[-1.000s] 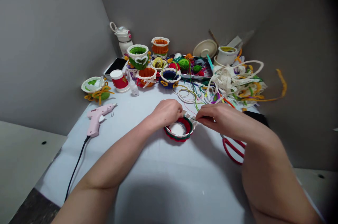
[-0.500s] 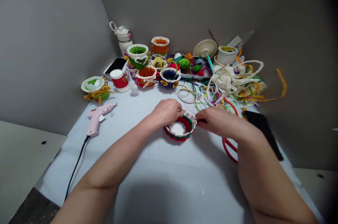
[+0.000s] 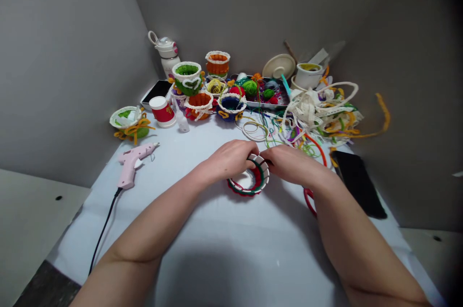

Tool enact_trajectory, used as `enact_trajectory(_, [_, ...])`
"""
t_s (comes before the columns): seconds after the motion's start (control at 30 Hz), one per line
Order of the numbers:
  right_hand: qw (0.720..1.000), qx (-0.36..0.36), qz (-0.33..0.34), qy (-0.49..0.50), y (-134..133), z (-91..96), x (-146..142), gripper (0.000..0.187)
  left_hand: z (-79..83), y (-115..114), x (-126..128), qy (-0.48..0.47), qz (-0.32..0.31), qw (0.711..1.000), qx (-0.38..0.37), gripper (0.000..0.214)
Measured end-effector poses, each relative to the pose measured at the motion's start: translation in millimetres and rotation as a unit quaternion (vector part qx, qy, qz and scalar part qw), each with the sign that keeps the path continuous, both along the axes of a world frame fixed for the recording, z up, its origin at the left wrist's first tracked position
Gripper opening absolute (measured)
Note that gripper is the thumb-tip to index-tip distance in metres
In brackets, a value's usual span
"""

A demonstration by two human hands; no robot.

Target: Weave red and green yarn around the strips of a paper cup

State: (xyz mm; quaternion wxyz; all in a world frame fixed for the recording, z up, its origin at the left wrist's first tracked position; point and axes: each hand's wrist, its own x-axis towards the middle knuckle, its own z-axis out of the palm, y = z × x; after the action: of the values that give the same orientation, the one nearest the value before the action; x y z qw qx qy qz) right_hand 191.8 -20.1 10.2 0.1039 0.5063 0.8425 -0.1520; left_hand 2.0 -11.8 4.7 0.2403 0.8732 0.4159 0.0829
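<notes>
A paper cup (image 3: 265, 172) with its wall slit into white strips, red and green yarn woven round it, tilts on the table in front of me. My left hand (image 3: 237, 158) grips its far left rim, thumb inside the cup and fingers outside. Close against the cup's far right side, my right hand (image 3: 289, 163) is closed with the fingertips pressed together. What those fingertips pinch is hidden by the hand. Beneath my right forearm a red loop (image 3: 309, 201) partly shows.
A pink glue gun (image 3: 132, 162) with a black cord lies left. Behind stand yarn-covered cups (image 3: 187, 80), a red-and-white cup (image 3: 162, 113), a small glue bottle (image 3: 182, 121) and a tray of yarn balls (image 3: 267, 105). Lace and yarn (image 3: 307, 104) heap up right, near a black phone (image 3: 358, 184).
My left hand has shifted right along the rim, its thumb now inside the cup. The cup has tilted and turned a little. My right hand has moved slightly left, closer to my left.
</notes>
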Motion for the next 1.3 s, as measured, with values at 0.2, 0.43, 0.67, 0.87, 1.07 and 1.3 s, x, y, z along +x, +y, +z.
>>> enact_trajectory(0.2, [0.999, 0.029, -0.005, -0.017, -0.2, 2.8, -3.5, 0.021, -0.6, 2.3, 2.2, 0.036, 0.000, 0.999, -0.004, 0.023])
enact_trajectory(0.43, [0.999, 0.041, 0.004, -0.007, -1.9, 3.5, -4.0, 0.022, 0.0, 6.6, -1.1, 0.052, 0.014, 0.998, 0.013, 0.022])
enact_trajectory(0.67, [0.993, 0.057, 0.034, 0.098, -0.1, 10.1, 3.7, 0.024, 3.8, 12.2, -11.6, 0.074, 0.079, 0.994, 0.035, 0.024])
enact_trajectory(0.87, [0.984, 0.081, 0.039, 0.153, -4.4, 17.1, 4.7, 0.025, 2.5, 11.2, -8.3, 0.096, 0.087, 0.991, 0.041, 0.028])
enact_trajectory(1.07, [0.978, 0.112, 0.040, 0.174, -7.7, 17.8, -1.7, 0.020, 6.2, 9.8, -7.2, 0.103, 0.094, 0.990, 0.030, 0.027])
enact_trajectory(1.3, [0.980, 0.108, 0.066, 0.156, -13.1, 17.0, -12.9, 0.022, 5.1, 9.8, -6.7, 0.108, 0.099, 0.989, 0.032, 0.025])
